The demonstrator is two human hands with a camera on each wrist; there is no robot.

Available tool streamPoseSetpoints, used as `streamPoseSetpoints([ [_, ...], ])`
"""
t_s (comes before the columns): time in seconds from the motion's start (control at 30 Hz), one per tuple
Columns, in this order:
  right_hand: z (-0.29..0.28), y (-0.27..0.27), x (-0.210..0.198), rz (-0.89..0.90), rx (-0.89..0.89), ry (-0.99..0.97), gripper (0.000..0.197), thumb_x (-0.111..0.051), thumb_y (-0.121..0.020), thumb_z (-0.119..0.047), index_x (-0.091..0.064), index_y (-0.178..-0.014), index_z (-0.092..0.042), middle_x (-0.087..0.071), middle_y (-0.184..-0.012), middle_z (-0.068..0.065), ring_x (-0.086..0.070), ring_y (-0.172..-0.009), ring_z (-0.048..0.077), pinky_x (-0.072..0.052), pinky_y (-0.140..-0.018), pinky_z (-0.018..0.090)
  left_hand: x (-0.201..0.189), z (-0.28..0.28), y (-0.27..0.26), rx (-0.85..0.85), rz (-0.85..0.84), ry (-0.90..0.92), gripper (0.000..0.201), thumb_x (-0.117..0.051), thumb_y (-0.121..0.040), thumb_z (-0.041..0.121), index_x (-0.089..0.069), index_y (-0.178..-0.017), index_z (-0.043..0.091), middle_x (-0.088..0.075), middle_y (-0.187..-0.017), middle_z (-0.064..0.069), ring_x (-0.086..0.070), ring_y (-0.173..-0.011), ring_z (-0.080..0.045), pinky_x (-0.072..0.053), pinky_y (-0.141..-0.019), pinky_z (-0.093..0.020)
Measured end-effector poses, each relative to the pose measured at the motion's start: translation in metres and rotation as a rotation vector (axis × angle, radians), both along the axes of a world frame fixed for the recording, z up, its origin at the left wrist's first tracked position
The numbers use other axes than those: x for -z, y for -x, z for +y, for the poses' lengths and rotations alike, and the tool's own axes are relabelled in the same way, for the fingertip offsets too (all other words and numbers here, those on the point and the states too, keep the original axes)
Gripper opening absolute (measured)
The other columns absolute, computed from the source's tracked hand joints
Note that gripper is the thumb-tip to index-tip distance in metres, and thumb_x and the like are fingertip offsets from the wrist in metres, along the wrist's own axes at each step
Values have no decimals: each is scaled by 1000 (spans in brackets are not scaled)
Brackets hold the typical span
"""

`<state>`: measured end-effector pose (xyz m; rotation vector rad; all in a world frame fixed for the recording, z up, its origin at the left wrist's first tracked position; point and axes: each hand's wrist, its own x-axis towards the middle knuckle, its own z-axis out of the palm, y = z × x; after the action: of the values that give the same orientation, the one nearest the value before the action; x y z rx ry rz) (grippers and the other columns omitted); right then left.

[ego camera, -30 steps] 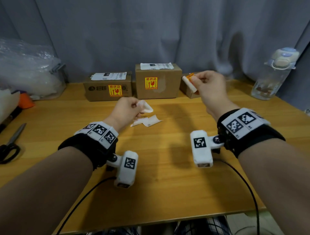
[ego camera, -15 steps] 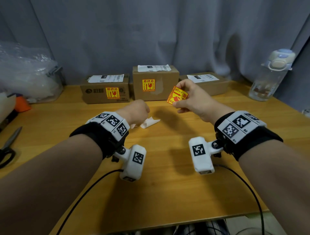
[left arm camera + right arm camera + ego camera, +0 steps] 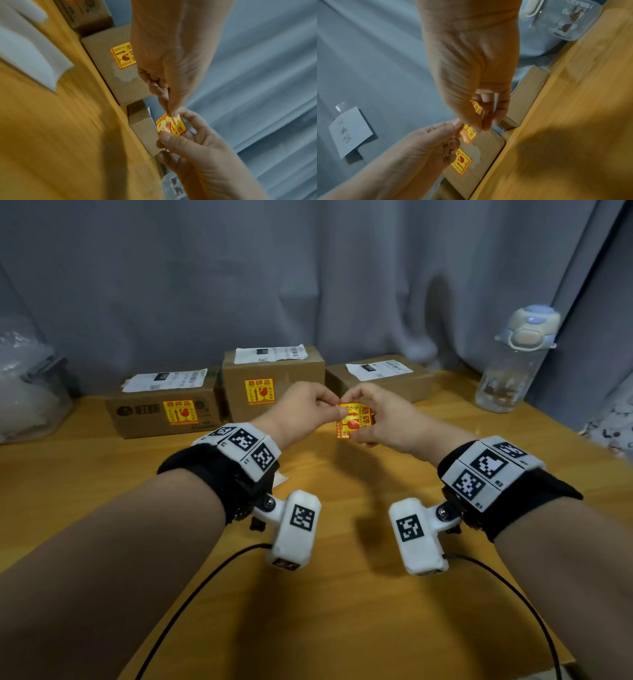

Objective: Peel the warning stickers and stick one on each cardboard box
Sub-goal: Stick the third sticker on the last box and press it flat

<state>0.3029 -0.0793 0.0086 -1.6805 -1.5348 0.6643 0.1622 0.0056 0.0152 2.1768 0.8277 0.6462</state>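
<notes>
Both hands meet above the table's middle on one yellow and red warning sticker (image 3: 352,419) (image 3: 171,125) (image 3: 469,133). My right hand (image 3: 380,416) holds it between thumb and fingers. My left hand (image 3: 308,409) pinches its upper corner. Three cardboard boxes stand in a row at the back. The left box (image 3: 144,416) and the middle box (image 3: 274,368) each carry a yellow sticker on the front. The right box (image 3: 407,381) shows only a white shipping label on top.
White backing scraps (image 3: 34,56) lie on the wooden table (image 3: 342,611) under my left wrist. A clear water bottle (image 3: 513,361) stands at the back right, a plastic bag (image 3: 24,392) at the far left. A grey curtain hangs behind the boxes.
My left hand let go of the white scrap and rose to meet the right. My right hand brought the sticker down and toward the middle, where both hands now hold it.
</notes>
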Motion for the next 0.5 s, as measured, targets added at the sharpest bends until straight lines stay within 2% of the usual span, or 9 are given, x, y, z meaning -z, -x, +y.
streamPoseSetpoints([
  [0.1, 1, -27, 5, 277, 128, -81, 81, -69, -75, 8, -30, -137, -26, -63, -79, 6, -60, -69, 18, -53, -62, 28, 5, 3, -19, 9, -111, 86, 21, -63, -87, 16, -66, -104, 4, -65, -93, -10, -56, -81, -12, -43, -65, -6],
  [0.13, 2, -37, 6, 378, 170, -111, 76, -69, -76, 7, -33, -136, -22, -62, -74, 4, -59, -66, 17, -52, -61, 27, 7, 3, -25, 3, -169, 125, 18, -63, -87, 14, -66, -101, 4, -65, -92, -9, -57, -79, -10, -43, -64, -4],
  [0.2, 5, -53, 6, 468, 210, -98, 48, -71, -78, -1, -52, -121, -11, -63, -75, 1, -58, -67, 14, -50, -63, 26, 11, 3, -39, 15, -302, 223, 10, -63, -87, 9, -65, -96, 5, -65, -91, -10, -60, -77, -10, -47, -70, -7],
  [0.27, 8, -62, 4, 433, 190, -52, 18, -71, -81, -13, -66, -97, -10, -67, -78, 2, -60, -70, 12, -50, -66, 24, 16, 4, -55, 49, -376, 298, 8, -63, -86, 6, -63, -94, 5, -65, -89, -11, -61, -78, -13, -50, -70, -12],
  [0.33, 15, -70, 5, 408, 226, -67, 9, -70, -82, -14, -67, -86, -7, -68, -77, 5, -62, -67, 10, -50, -66, 22, 22, 7, -71, 37, -362, 326, 16, -64, -85, 7, -62, -101, 3, -66, -85, -9, -62, -76, -13, -50, -75, -17],
  [0.4, 31, -88, 10, 339, 333, -121, 6, -69, -83, -13, -67, -84, -7, -65, -76, 6, -61, -60, 3, -49, -62, 13, 28, 13, -87, -56, -290, 309, 31, -65, -85, 14, -57, -112, 2, -66, -81, -4, -62, -78, -15, -49, -83, -27],
  [0.43, 37, -100, 13, 291, 385, -136, 8, -69, -83, -20, -67, -85, -13, -65, -81, 6, -63, -65, 3, -50, -66, 11, 31, 19, -94, -126, -231, 270, 40, -66, -85, 20, -53, -118, 3, -64, -83, -2, -61, -83, -16, -48, -86, -29],
  [0.47, 45, -114, 18, 207, 446, -126, 16, -70, -79, -34, -67, -84, -19, -65, -92, 8, -65, -78, 9, -52, -79, 16, 33, 24, -99, -189, -167, 219, 48, -67, -84, 26, -49, -124, 6, -62, -92, -3, -60, -92, -17, -46, -89, -29],
  [0.5, 51, -128, 22, 115, 515, -93, 28, -69, -74, -48, -68, -88, -24, -62, -108, 9, -63, -96, 20, -50, -94, 29, 34, 29, -105, -226, -114, 175, 56, -67, -83, 32, -44, -129, 9, -58, -106, -6, -57, -102, -20, -44, -95, -30],
])
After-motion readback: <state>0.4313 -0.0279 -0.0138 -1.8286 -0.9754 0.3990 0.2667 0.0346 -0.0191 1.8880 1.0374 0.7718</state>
